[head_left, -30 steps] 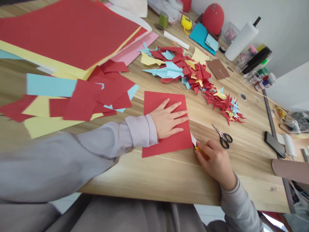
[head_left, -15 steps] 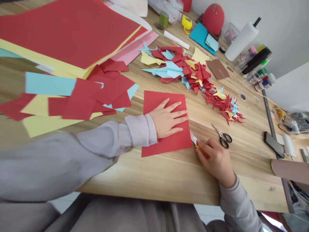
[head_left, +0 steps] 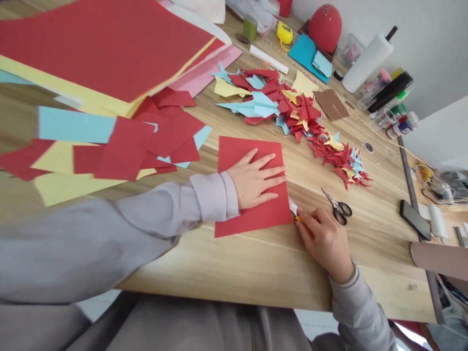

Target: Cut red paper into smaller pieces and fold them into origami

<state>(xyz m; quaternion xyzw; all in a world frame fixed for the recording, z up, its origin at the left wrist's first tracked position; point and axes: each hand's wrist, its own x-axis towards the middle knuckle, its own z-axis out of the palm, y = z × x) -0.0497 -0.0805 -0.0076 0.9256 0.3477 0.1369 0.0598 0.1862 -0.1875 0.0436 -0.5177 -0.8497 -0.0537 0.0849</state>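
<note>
My left hand lies flat with fingers spread on a red sheet of paper, pressing it to the table. The sheet sits slightly turned, and its right edge runs past my fingertips. Just off that edge, my right hand is closed around a utility knife. Its pale blade and a bit of yellow handle show; the rest is hidden in my fingers. The blade tip lies at or under the sheet's edge; which one I cannot tell. Scissors with black handles rest beyond my right hand.
Cut red, blue and yellow paper pieces lie left of the sheet, below large stacked sheets. Folded paper shapes are heaped behind it. A phone lies at right, and bottles and jars stand along the back.
</note>
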